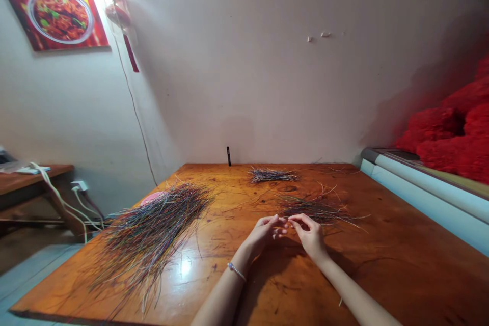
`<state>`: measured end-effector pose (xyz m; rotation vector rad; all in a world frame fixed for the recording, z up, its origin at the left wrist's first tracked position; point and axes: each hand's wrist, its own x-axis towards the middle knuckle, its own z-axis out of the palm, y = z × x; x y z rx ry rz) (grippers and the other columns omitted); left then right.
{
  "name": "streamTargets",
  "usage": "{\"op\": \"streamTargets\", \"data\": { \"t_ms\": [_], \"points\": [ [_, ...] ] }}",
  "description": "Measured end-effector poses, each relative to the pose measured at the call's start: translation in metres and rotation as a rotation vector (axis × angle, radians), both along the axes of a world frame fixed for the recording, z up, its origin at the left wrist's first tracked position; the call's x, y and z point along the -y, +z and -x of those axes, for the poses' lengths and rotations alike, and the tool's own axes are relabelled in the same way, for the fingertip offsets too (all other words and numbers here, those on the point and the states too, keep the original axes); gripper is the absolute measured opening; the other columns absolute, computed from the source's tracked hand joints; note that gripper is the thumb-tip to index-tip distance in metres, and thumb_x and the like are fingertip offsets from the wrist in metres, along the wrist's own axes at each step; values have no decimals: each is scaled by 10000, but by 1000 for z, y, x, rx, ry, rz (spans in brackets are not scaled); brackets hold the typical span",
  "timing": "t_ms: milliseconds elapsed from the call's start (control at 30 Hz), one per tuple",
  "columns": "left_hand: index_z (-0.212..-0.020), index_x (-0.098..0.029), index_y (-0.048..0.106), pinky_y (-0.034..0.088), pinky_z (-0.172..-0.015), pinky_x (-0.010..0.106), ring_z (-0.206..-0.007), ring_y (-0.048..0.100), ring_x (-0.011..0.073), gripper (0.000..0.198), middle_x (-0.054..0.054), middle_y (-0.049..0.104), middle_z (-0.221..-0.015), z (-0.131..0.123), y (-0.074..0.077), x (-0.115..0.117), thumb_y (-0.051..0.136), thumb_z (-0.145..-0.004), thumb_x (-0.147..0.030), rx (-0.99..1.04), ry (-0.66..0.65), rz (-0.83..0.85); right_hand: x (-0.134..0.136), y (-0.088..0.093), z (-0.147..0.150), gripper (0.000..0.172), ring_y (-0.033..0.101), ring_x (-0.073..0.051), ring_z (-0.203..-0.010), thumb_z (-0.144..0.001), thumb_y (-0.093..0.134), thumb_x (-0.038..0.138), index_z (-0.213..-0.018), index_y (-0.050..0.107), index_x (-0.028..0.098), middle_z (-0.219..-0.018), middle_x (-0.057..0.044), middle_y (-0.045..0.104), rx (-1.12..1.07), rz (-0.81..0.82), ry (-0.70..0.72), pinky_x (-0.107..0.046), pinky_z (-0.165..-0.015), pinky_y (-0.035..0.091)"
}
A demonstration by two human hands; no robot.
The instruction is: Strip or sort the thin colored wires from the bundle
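Note:
Both hands meet above the wooden table point(382, 260), fingertips almost touching. My left hand point(265, 230), with a beaded bracelet at its wrist, is closed in a pinch. My right hand point(310, 237) also pinches, thumb against forefinger. Whatever is between the fingertips is too fine to make out. Just beyond the hands lies a loose pile of thin, wire-like strands point(317, 209). Farther back sits a smaller, neater bundle of strands point(273, 175). A large heap of long multicoloured strands point(153, 234) spreads over the table's left side.
A black pen-like stick point(228, 156) stands upright at the table's back edge, by the wall. Something pink point(152, 198) shows behind the large heap. At right is a pale blue-white case point(416, 188) with red fluffy material point(451, 132) above. A side table with cables point(57, 198) stands left.

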<state>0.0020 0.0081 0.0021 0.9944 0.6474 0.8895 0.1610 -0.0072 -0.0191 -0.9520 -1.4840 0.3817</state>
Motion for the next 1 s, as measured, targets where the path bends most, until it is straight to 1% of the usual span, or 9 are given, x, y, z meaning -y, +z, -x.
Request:
{"op": "streamTargets", "data": {
  "t_ms": [67, 133, 233, 367, 500, 800, 1000],
  "points": [
    [-837, -81, 650, 410, -612, 209, -646, 599, 118, 389, 89, 667, -783, 0, -2, 2, 624, -724, -452, -9, -73, 7, 2, 3, 0, 178, 618, -177, -657, -812, 547, 305, -737, 657, 187, -725, -51, 649, 51, -56, -5, -254, -532, 498],
    [-830, -80, 648, 411, -618, 214, -633, 592, 116, 383, 75, 657, -741, -1, -3, 3, 616, -733, -449, -8, -90, 0, 3, 5, -1, 174, 608, -175, -670, -814, 548, 291, -730, 663, 191, -727, -48, 634, 83, -91, -11, -251, -533, 487],
    [-826, -86, 648, 396, -595, 208, -607, 576, 107, 389, 59, 645, -712, -1, -3, 5, 628, -716, -459, -8, -79, -4, 2, 4, -1, 164, 598, -168, -660, -816, 549, 278, -742, 672, 200, -714, -40, 622, 96, -114, -14, -257, -544, 480],
    [-791, -79, 656, 347, -533, 180, -579, 549, 90, 385, 57, 635, -689, 0, 2, 4, 670, -676, -446, -23, -73, -19, 2, 2, 0, 158, 600, -166, -658, -820, 548, 274, -764, 680, 206, -711, -36, 624, 90, -115, -2, -264, -568, 486],
    [-754, -93, 660, 344, -546, 185, -594, 552, 100, 357, 57, 644, -697, 1, 5, 4, 722, -618, -417, -51, -60, -17, 2, 2, 0, 164, 603, -164, -641, -821, 547, 283, -770, 683, 208, -708, -37, 628, 93, -110, 6, -253, -530, 481],
    [-721, -103, 662, 330, -536, 184, -577, 528, 88, 287, 33, 633, -661, 0, 1, 4, 722, -628, -368, -99, -4, -88, 2, 4, -1, 173, 606, -164, -636, -822, 550, 287, -754, 683, 201, -703, -42, 634, 114, -127, 3, -251, -525, 479],
    [-680, -100, 656, 316, -500, 187, -517, 510, 78, 309, 25, 623, -610, -1, 1, 1, 735, -597, -386, -119, 8, -80, 2, 3, -1, 169, 609, -159, -619, -826, 541, 281, -780, 687, 209, -702, -36, 635, 151, -152, -6, -245, -513, 489]
  ]
}}
